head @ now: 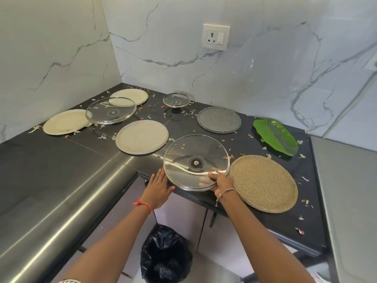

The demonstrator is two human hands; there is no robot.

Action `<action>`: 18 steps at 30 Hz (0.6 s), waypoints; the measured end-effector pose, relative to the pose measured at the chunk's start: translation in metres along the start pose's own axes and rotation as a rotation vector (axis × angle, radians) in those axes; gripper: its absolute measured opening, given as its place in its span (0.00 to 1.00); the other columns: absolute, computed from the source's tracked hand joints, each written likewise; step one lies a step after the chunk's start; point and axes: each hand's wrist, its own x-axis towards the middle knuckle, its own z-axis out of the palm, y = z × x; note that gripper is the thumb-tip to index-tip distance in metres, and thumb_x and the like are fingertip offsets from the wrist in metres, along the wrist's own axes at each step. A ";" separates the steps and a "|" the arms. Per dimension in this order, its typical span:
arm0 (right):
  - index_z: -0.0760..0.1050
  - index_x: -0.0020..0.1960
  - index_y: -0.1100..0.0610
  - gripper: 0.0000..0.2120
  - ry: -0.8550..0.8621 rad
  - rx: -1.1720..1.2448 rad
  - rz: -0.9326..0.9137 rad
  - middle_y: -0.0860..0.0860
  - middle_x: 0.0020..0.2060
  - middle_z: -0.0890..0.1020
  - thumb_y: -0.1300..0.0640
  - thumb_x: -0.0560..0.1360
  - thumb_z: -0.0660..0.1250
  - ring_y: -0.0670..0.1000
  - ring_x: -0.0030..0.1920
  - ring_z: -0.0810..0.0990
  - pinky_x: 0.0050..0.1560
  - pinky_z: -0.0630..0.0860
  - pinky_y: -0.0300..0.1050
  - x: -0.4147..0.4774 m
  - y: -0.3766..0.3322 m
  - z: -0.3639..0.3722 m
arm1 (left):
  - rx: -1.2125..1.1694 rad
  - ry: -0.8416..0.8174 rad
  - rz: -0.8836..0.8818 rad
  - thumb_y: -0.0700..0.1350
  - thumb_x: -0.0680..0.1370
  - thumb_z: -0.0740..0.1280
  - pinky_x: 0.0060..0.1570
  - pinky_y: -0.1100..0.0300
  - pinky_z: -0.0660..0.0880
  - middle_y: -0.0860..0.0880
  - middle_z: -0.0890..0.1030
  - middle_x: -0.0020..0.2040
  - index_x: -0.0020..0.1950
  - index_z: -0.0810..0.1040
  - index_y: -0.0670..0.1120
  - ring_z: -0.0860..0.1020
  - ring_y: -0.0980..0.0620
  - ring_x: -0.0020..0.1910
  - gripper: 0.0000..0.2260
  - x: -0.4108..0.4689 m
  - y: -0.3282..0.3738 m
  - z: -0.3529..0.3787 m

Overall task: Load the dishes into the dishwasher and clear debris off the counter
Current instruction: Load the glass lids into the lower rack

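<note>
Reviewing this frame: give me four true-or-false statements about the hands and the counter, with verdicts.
1. The right hand grips the nearest glass lid at its rim. True.
2. The left hand holds a cream plate. False: it is open, fingers straight, beside the lid's left edge.
3. A green leaf-shaped dish lies on the counter. True.
4. The counter is free of debris. False: scraps lie scattered among the dishes.

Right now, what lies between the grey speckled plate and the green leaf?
Head view: only dark counter with a few loose scraps between grey speckled plate and green leaf.
</note>
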 end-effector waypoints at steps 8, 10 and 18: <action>0.73 0.42 0.67 0.06 -0.084 -0.013 0.071 0.59 0.28 0.81 0.75 0.71 0.60 0.58 0.24 0.80 0.20 0.76 0.52 -0.037 0.018 -0.038 | 0.029 0.053 -0.060 0.48 0.83 0.51 0.69 0.57 0.32 0.44 0.38 0.76 0.76 0.39 0.40 0.37 0.47 0.75 0.29 -0.086 0.005 0.033; 0.75 0.41 0.65 0.08 -0.096 -0.013 0.063 0.57 0.29 0.81 0.76 0.71 0.61 0.56 0.25 0.81 0.22 0.77 0.50 -0.053 0.024 -0.052 | 0.061 0.028 -0.081 0.48 0.83 0.50 0.68 0.57 0.32 0.43 0.38 0.76 0.75 0.38 0.39 0.37 0.46 0.75 0.28 -0.114 0.007 0.047; 0.75 0.44 0.64 0.08 -0.207 -0.157 0.051 0.58 0.27 0.82 0.74 0.73 0.60 0.57 0.25 0.81 0.23 0.78 0.50 -0.149 0.057 -0.123 | -0.066 -0.008 -0.119 0.47 0.82 0.55 0.70 0.55 0.34 0.45 0.42 0.77 0.76 0.43 0.40 0.42 0.46 0.76 0.29 -0.220 0.029 0.097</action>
